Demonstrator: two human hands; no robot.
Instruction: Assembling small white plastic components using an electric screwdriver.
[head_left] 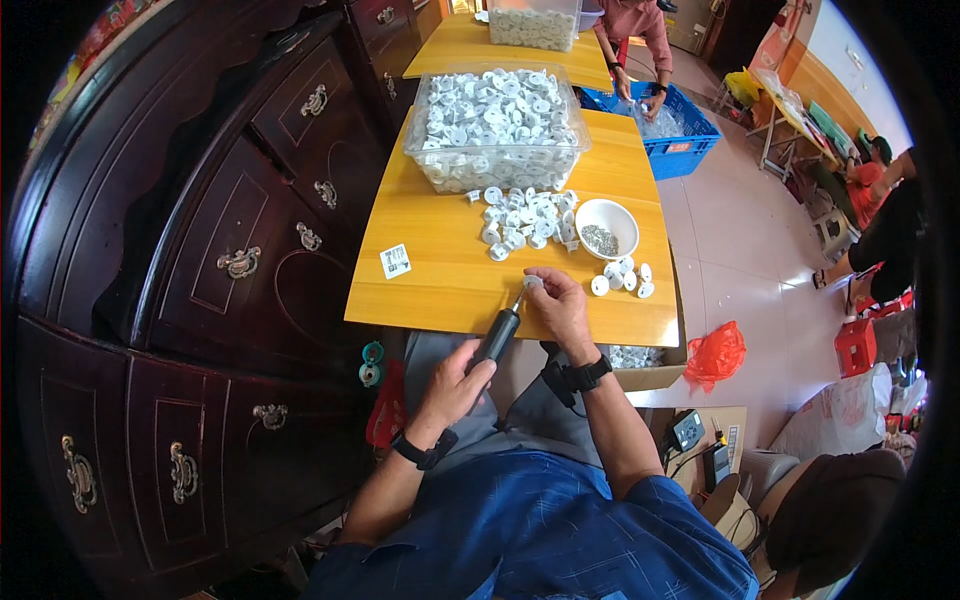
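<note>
On the left stands a dark dresser point(205, 200); then, on the table point(440, 300), a white label point(396, 261). The left hand point(460, 380) is wrapped around a black screwdriver point(497, 338), its tip at a white part point(533, 282). Beyond lie a full tub point(490, 170) and loose parts point(520, 218). The right hand point(560, 308) pinches the white part over the table's near side. Rightward sit a bowl point(622, 212) of metal bits and more parts point(626, 272); farther off, a blue crate point(700, 155).
</note>
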